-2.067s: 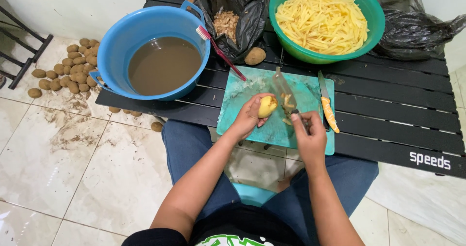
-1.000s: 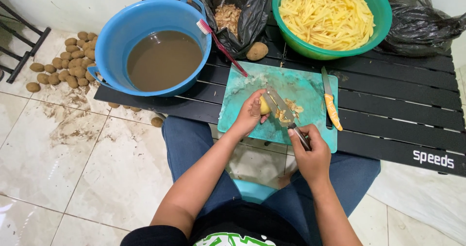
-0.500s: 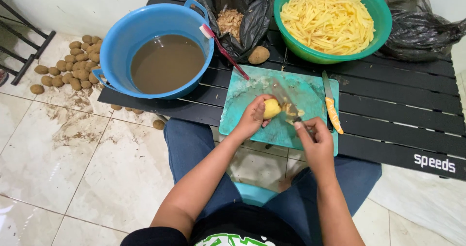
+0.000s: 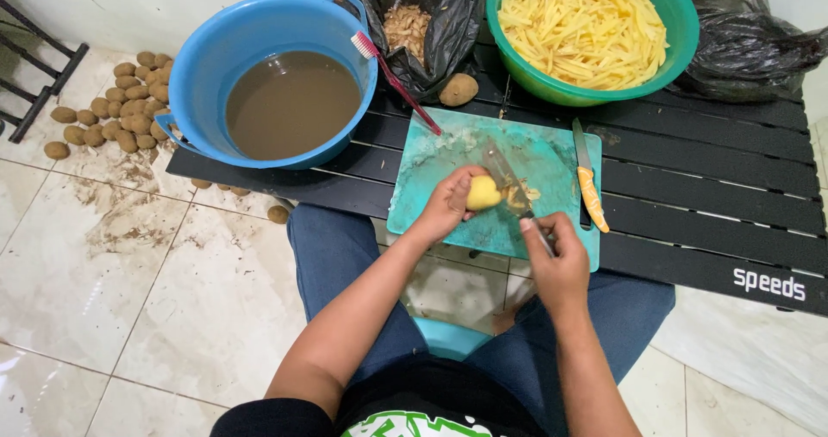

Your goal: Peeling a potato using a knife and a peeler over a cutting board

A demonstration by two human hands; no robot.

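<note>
Left hand (image 4: 447, 206) fingers pinch peeled potato (image 4: 483, 193) on cutting board (image 4: 448, 157); right hand (image 4: 556, 260) fingers clamp knife (image 4: 509, 187) mid-cut. Green bowl (image 4: 681, 36) heaped with strips — unpeeled pile on floor (image 4: 103, 113) remains.

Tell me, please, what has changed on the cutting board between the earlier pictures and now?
The right hand drew the knife back and forth across the peeled potato, slicing it; cut pieces now lie beside it. The left hand kept holding the potato on the teal cutting board throughout. The orange-handled knife, blue basin and green bowl of potato strips stayed in place.
</note>
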